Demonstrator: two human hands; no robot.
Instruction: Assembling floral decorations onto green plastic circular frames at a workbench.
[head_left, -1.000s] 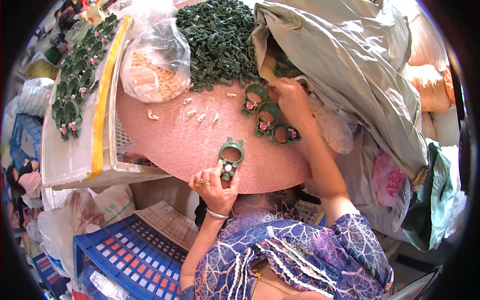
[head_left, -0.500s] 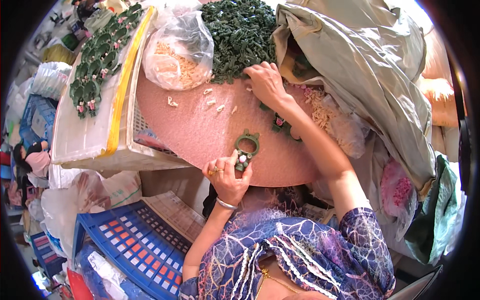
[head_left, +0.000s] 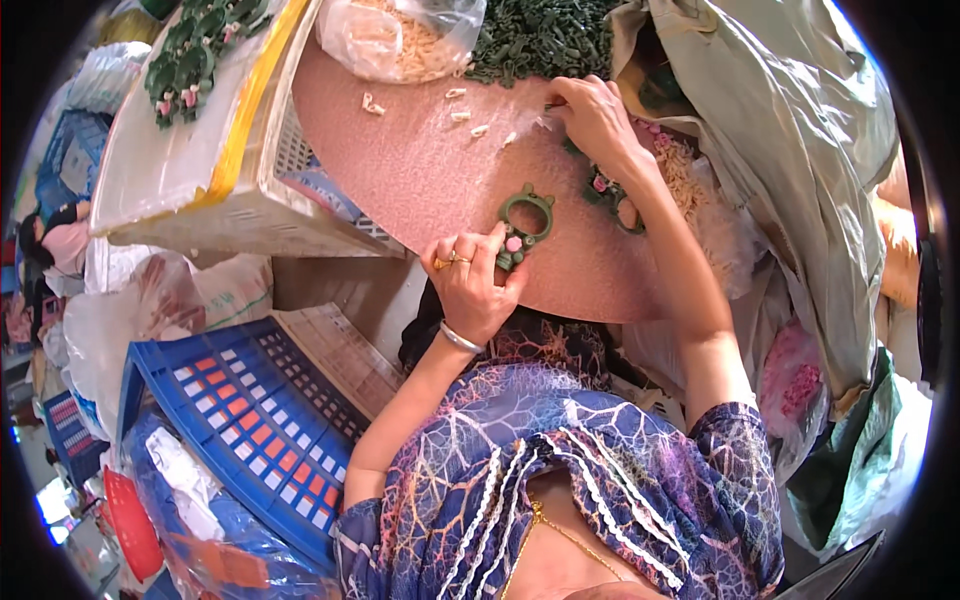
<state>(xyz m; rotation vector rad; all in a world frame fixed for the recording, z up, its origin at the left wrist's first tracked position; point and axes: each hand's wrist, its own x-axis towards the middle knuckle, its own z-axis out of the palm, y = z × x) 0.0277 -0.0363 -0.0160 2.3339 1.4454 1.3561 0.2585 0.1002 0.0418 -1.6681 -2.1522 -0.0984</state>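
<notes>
My left hand (head_left: pixel 468 285) pinches the lower end of a green ring-shaped piece (head_left: pixel 547 217) near the front edge of the pink round table. The piece has two small ears on top and a pink bead (head_left: pixel 514 243) low on it. At the near edge of a heap of small dark green parts (head_left: pixel 540 45), my right hand (head_left: pixel 603 125) has its fingers drawn together; whatever is between them is hidden. Another green piece with a pink flower (head_left: pixel 600 185) lies partly beneath my right forearm.
Several loose cream pieces (head_left: pixel 460 117) dot the pink tabletop (head_left: pixel 400 155). Behind them stands a clear bag (head_left: pixel 345 45) of cream pieces. More cream pieces (head_left: pixel 685 180) lie at right beside a grey-green cloth (head_left: pixel 770 130). Finished-looking green rings (head_left: pixel 185 75) rest on a white crate lid (head_left: pixel 165 175) at left.
The whole view has shifted, so the table sits higher in the picture. My left hand keeps its hold on the green ring-shaped piece, and my right hand stays by the green heap.
</notes>
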